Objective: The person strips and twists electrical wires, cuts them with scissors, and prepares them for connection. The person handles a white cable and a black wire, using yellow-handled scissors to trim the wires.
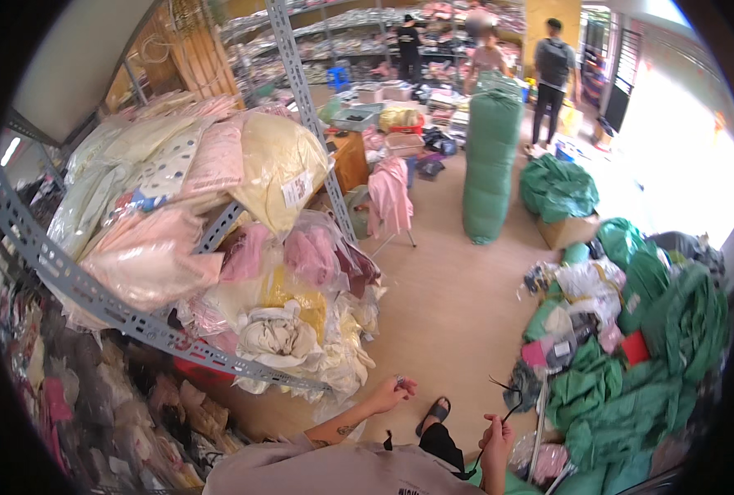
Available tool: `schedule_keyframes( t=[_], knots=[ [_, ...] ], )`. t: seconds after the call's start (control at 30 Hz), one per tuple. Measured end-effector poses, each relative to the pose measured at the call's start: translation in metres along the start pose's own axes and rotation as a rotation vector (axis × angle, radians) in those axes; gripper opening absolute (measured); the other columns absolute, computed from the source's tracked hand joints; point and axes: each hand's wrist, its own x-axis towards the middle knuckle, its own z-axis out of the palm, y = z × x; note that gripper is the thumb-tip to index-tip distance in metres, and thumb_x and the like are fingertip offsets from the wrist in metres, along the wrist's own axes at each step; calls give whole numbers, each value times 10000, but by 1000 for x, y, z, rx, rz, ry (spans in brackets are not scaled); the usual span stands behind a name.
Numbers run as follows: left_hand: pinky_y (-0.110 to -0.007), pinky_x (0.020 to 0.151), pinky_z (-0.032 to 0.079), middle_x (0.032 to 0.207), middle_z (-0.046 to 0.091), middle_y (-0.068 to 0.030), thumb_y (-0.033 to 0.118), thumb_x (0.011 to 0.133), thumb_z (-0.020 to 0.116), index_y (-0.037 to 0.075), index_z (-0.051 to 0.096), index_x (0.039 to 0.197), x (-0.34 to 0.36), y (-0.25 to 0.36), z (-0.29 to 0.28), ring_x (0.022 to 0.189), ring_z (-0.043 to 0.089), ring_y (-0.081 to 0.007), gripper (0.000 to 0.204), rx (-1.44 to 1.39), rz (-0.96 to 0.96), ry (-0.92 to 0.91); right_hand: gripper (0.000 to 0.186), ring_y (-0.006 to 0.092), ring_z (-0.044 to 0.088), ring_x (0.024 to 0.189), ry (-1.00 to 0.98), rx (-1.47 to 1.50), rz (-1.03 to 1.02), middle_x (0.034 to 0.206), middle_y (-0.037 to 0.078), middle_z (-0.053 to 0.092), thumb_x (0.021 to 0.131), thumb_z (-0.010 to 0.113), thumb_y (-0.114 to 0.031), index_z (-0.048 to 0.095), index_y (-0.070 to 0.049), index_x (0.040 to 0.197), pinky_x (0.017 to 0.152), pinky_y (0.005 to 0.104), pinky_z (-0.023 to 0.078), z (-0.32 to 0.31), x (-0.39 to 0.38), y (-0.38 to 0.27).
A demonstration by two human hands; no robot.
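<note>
My right hand (496,435) is closed around a thin black cord (516,398). The cord's loose, looped ends stick up above the fist, and its other part hangs down toward my lap. Held out over the floor, my left hand (391,394) has loosely bent fingers with a ring on one, and nothing shows in it. Nearest to that hand are plastic-wrapped cream garments (342,363) at the foot of the shelf. A heap of green sacks (598,396) lies beside my right hand.
Grey slotted-metal shelving (160,326) stacked with bagged clothes (210,165) stands at left. Ahead, a tall green bale (493,165) rises from the floor, near a pink garment on a stand (390,198). Several people (554,74) stand near far shelves.
</note>
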Motion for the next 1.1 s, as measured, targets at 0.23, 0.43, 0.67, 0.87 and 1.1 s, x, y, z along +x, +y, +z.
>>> schedule_keyframes(
  t=[0.23,0.43,0.67,0.87,1.1],
  knots=[
    [-322,809,495,1041,639,-111,21,922,513,-14,590,1129,97,326,-51,868,631,-198,223,-58,701,48,287,26,264,436,-65,-224,-46,551,-83,298,1003,458,-279,601,-53,899,377,219,192,52,210,-117],
    [-331,633,490,969,643,-103,151,919,550,30,647,998,183,457,-128,773,601,-231,174,-130,1461,89,300,15,254,427,-240,-269,-51,547,-79,304,1011,447,-278,602,-40,917,371,210,188,145,385,-183],
    [-246,537,458,858,646,-77,73,803,715,58,681,834,341,524,-195,637,574,-154,49,-169,1792,700,291,11,238,434,-274,-336,24,545,-82,303,1010,454,-283,603,-42,943,383,206,172,266,523,-224],
    [-327,731,511,998,645,-113,181,925,542,4,630,1085,439,496,-282,816,639,-205,254,-41,1001,341,280,6,227,436,-484,-527,-28,553,-83,290,1011,451,-265,594,-31,951,379,201,173,323,682,-248],
    [-284,693,498,903,676,-65,126,922,550,15,645,1090,584,365,-367,760,632,-130,223,100,137,800,270,16,246,438,-557,-452,217,552,-75,299,1007,453,-286,589,-56,973,374,196,179,417,808,-292]
  ],
)
